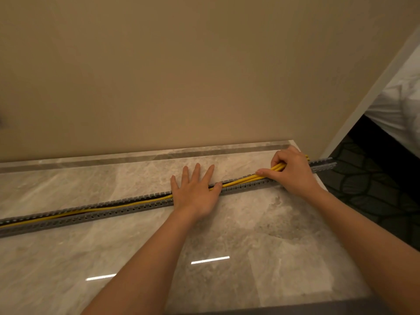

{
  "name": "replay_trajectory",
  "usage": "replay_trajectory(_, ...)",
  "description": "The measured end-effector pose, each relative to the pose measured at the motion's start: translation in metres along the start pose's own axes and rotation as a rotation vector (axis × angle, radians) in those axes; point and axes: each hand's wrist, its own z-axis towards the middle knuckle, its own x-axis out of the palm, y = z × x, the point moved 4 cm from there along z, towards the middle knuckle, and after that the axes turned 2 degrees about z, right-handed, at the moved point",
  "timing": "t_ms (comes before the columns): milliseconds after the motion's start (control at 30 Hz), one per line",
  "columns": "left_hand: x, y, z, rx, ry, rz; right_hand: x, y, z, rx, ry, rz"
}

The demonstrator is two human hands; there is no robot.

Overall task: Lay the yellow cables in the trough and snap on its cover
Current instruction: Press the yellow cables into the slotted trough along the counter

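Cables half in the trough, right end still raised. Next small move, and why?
Probably lower the right hand to press its bunch of yellow cables into the grey slotted plastic trough. Left of the flat left hand the cables already lie between the walls; at the right end they ride above the rim, pinched in the fingers. No cover is visible.

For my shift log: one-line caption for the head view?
Left hand flat on the grey trough, right hand gripping yellow cables above its right end; no cover visible.
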Motion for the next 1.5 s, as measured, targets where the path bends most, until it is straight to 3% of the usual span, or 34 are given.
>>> replay_trajectory(367,-0.001,-0.001,-0.003,0.009,0.001,0.026,0.008,0.001,-0.001,-0.033,-0.075,-0.031)
replay_trajectory(533,-0.002,-0.001,-0.002,0.003,0.020,0.016,0.012,-0.003,-0.002,0.026,0.059,-0.071)
replay_trajectory(633,-0.004,-0.007,-0.004,0.006,-0.009,0.025,0.023,-0.006,-0.012,-0.046,0.219,-0.358)
replay_trajectory(900,0.006,-0.098,-0.008,0.294,-0.042,0.002,0.035,-0.012,-0.019,-0.002,0.370,-0.563)
replay_trajectory(1100,0.022,-0.115,-0.009,0.309,-0.117,0.063,0.027,-0.015,-0.013,0.068,0.490,-0.352)
replay_trajectory(1200,0.025,-0.105,-0.010,0.329,-0.180,0.102,0.009,-0.013,-0.001,0.213,0.671,0.016)
replay_trajectory(1300,0.028,-0.105,-0.008,0.335,-0.202,0.087,-0.033,-0.028,0.019,0.373,0.575,0.323)
replay_trajectory(1500,0.030,-0.104,-0.012,0.330,-0.262,0.099,-0.078,-0.094,0.038,0.631,0.362,0.555)
